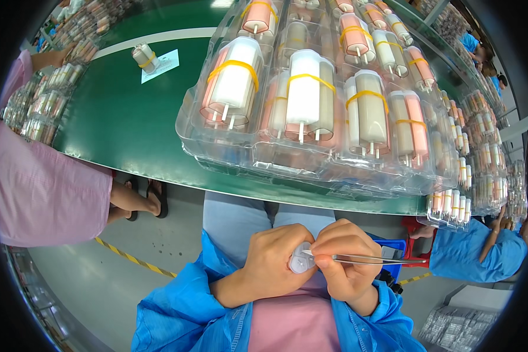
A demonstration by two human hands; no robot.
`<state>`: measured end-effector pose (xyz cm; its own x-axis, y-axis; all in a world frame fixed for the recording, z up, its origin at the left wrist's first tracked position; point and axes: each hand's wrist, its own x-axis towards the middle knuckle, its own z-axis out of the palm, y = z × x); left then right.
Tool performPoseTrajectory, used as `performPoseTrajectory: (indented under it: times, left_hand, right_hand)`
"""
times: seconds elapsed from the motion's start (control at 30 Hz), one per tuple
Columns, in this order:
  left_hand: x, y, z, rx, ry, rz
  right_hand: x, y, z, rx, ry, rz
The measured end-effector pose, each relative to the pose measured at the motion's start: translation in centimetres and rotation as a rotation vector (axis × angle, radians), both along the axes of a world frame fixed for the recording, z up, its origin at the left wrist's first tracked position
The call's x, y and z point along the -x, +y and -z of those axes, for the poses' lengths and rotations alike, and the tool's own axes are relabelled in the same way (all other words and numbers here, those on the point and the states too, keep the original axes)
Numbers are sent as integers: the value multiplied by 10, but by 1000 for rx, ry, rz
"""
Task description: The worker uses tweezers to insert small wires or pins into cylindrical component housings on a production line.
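In front of my lap, my left hand (267, 261) is closed around a small pale container (301, 261). Only its round whitish end shows; the fingers hide the rest. My right hand (351, 258) pinches a pair of metal tweezers (393, 260), whose shaft sticks out to the right. The fingertips of that hand meet the rim of the round end, where a tiny white bit shows; I cannot make out what it is. Beyond my hands, on the table, a clear plastic tray (258, 144) holds bundles of white, grey and pink tubes (302, 88) bound with yellow bands.
The green table (117, 117) carries a loose banded bundle (144, 57) beside a pale card (161, 66). Stacked trays (487, 152) stand to the right. A person in pink (53, 188) is at left, one in blue (475, 249) at right. A blue bin (393, 249) sits beside my right hand.
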<state>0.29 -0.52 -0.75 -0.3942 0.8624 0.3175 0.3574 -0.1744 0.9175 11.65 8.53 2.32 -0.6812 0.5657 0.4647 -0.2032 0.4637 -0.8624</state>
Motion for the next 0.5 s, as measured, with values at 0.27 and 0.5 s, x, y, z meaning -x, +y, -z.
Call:
performPoseTrajectory:
  times: [0.27, 0.5]
  left_hand:
    - [-1, -1, 4, 15, 78, -27]
    - [1, 2, -1, -10, 176, -86]
  right_hand:
    - [1, 2, -6, -112, -87, -12]
    - [1, 0, -10, -161, -90, 24]
